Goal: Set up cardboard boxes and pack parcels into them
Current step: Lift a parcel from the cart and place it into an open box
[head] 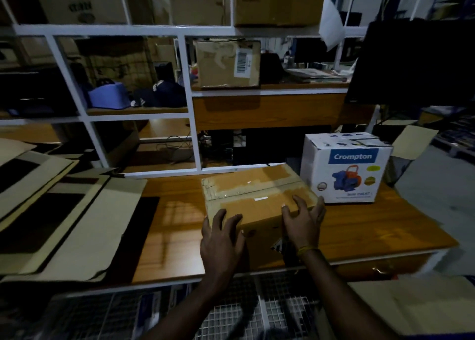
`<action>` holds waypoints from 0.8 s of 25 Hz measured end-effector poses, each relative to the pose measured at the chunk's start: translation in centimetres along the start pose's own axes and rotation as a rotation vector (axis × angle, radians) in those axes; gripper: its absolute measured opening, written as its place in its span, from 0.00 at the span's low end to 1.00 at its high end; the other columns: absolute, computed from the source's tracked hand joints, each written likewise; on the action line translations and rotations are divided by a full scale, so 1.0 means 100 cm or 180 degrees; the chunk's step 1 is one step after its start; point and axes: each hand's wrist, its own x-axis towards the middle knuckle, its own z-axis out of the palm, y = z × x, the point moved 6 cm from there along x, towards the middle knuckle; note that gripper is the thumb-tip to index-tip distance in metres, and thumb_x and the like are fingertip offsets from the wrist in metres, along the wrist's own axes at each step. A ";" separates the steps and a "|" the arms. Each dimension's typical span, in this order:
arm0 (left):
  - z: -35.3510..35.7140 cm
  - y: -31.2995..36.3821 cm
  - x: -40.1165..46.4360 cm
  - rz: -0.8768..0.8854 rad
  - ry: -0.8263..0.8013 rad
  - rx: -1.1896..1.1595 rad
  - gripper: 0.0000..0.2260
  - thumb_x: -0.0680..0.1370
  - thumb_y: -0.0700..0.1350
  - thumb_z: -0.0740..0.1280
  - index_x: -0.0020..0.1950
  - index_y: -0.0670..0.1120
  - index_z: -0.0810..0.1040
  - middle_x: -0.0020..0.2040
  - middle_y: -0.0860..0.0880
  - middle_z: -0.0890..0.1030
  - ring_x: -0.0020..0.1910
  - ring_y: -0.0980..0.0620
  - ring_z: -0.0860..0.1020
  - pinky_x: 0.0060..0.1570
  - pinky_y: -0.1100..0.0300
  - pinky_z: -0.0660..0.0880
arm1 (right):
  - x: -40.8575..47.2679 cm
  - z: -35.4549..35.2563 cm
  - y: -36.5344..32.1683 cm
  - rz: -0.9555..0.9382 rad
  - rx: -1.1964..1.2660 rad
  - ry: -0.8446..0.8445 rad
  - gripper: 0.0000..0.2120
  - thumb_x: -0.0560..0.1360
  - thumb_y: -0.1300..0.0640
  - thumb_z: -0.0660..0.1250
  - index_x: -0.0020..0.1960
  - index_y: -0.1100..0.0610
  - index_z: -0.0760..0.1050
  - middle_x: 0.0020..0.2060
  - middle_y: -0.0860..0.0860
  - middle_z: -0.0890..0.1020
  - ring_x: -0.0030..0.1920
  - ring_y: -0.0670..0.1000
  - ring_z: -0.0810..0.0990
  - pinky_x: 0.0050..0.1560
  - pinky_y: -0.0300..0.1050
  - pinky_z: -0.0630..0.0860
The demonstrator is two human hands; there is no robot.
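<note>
Hands: both lie on the taped brown box (257,198), at its near edge.
Left grip: the left hand (222,237) has its fingers spread and only a little bent over the near left corner. It presses the box and does not pinch it.
Right grip: the right hand (303,224) has its fingers spread over the near right corner, and the tips reach a little over the right side. It touches the box and does not hold it tight.
Brown box: it sits on the bench (359,234), under both hands. Its top is shut with tape.
White box: the Crompton box (347,167) stands just past the right hand, close to the far right corner of the brown box. I cannot tell if they touch.
Flat cardboard: a pile of flat cardboard sheets (77,216) lies well off to the left of the left hand.
Risk one: flat hands can slip, I think. If the box is heavy, it may tip or drop when lifted.
Risk two: a push away or to the right could bump the white box and shove it along the bench.
Risk three: a pull this way could bring the brown box past the near bench edge, and it could fall.
Light: the room is dark, so small things are hard to see.
</note>
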 end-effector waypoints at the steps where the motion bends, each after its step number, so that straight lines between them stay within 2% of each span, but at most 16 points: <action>1: -0.005 -0.008 -0.002 0.0038 0.0032 0.0057 0.21 0.77 0.56 0.69 0.70 0.62 0.72 0.76 0.54 0.66 0.75 0.39 0.60 0.54 0.41 0.78 | -0.001 0.011 -0.007 -0.0048 0.0057 -0.0120 0.24 0.76 0.42 0.67 0.70 0.45 0.72 0.79 0.57 0.47 0.77 0.63 0.48 0.68 0.62 0.69; 3: -0.013 -0.018 -0.007 0.0210 0.0151 0.0065 0.23 0.75 0.54 0.72 0.69 0.60 0.73 0.74 0.53 0.70 0.72 0.37 0.66 0.52 0.41 0.78 | -0.005 0.030 -0.025 -0.0094 0.0204 -0.0379 0.25 0.78 0.42 0.66 0.73 0.43 0.68 0.80 0.56 0.41 0.79 0.63 0.46 0.70 0.62 0.68; 5: -0.019 -0.028 -0.013 0.0372 0.0277 -0.0148 0.20 0.76 0.55 0.69 0.68 0.58 0.74 0.71 0.54 0.73 0.70 0.38 0.69 0.51 0.43 0.79 | -0.014 0.049 -0.044 -0.0014 0.0418 -0.0607 0.26 0.79 0.43 0.64 0.76 0.43 0.64 0.80 0.56 0.39 0.79 0.63 0.48 0.71 0.60 0.68; 7: -0.027 -0.038 -0.016 0.0452 0.0385 -0.0598 0.17 0.79 0.56 0.62 0.67 0.58 0.74 0.69 0.55 0.74 0.69 0.43 0.69 0.53 0.46 0.78 | -0.028 0.065 -0.060 0.0002 0.0606 -0.0787 0.27 0.80 0.42 0.62 0.77 0.40 0.59 0.80 0.56 0.42 0.79 0.64 0.47 0.72 0.64 0.64; 9: -0.038 -0.052 -0.012 0.0588 0.0473 -0.1079 0.15 0.81 0.53 0.61 0.67 0.56 0.75 0.67 0.54 0.76 0.64 0.50 0.72 0.54 0.51 0.78 | -0.045 0.078 -0.074 -0.0111 0.0816 -0.0955 0.28 0.80 0.40 0.60 0.78 0.37 0.56 0.81 0.55 0.46 0.79 0.61 0.45 0.72 0.63 0.63; 12: -0.053 -0.078 0.014 0.0715 0.0451 -0.1547 0.15 0.81 0.45 0.66 0.67 0.54 0.75 0.67 0.56 0.71 0.56 0.53 0.78 0.45 0.66 0.78 | -0.080 0.089 -0.088 -0.0237 0.1157 -0.1212 0.37 0.71 0.26 0.60 0.76 0.30 0.50 0.81 0.50 0.46 0.80 0.58 0.48 0.71 0.64 0.65; 13: -0.056 -0.088 0.026 0.0659 0.0445 -0.1533 0.15 0.80 0.46 0.68 0.66 0.55 0.76 0.69 0.56 0.69 0.57 0.52 0.78 0.43 0.69 0.77 | -0.093 0.092 -0.091 -0.0277 0.1215 -0.1283 0.42 0.67 0.23 0.61 0.76 0.29 0.48 0.81 0.50 0.45 0.79 0.58 0.50 0.70 0.64 0.66; 14: -0.057 -0.099 0.039 0.0556 0.0441 -0.1409 0.15 0.79 0.49 0.70 0.65 0.56 0.76 0.71 0.54 0.66 0.61 0.51 0.75 0.44 0.69 0.76 | -0.105 0.095 -0.094 -0.0330 0.1213 -0.1337 0.46 0.65 0.22 0.63 0.76 0.29 0.45 0.81 0.50 0.43 0.79 0.58 0.50 0.69 0.63 0.68; 17: -0.051 -0.134 0.077 0.0023 0.0118 -0.1307 0.24 0.72 0.59 0.75 0.66 0.59 0.75 0.79 0.49 0.55 0.76 0.46 0.60 0.64 0.53 0.69 | -0.133 0.103 -0.104 -0.0399 0.0966 -0.1316 0.53 0.65 0.32 0.74 0.77 0.32 0.40 0.80 0.50 0.37 0.78 0.56 0.51 0.63 0.58 0.74; 19: -0.048 -0.154 0.094 -0.0268 -0.0238 -0.1679 0.31 0.69 0.63 0.76 0.70 0.60 0.72 0.81 0.48 0.51 0.78 0.44 0.56 0.69 0.47 0.65 | -0.140 0.105 -0.111 -0.0375 0.0824 -0.1081 0.53 0.67 0.39 0.77 0.77 0.32 0.41 0.79 0.48 0.36 0.78 0.57 0.54 0.58 0.52 0.79; 20: -0.047 -0.161 0.101 -0.0325 -0.0393 -0.1862 0.33 0.69 0.65 0.74 0.72 0.61 0.70 0.80 0.47 0.54 0.78 0.43 0.58 0.69 0.47 0.65 | -0.140 0.105 -0.112 -0.0356 0.0789 -0.0997 0.52 0.68 0.42 0.77 0.76 0.32 0.42 0.80 0.48 0.37 0.78 0.58 0.55 0.55 0.49 0.80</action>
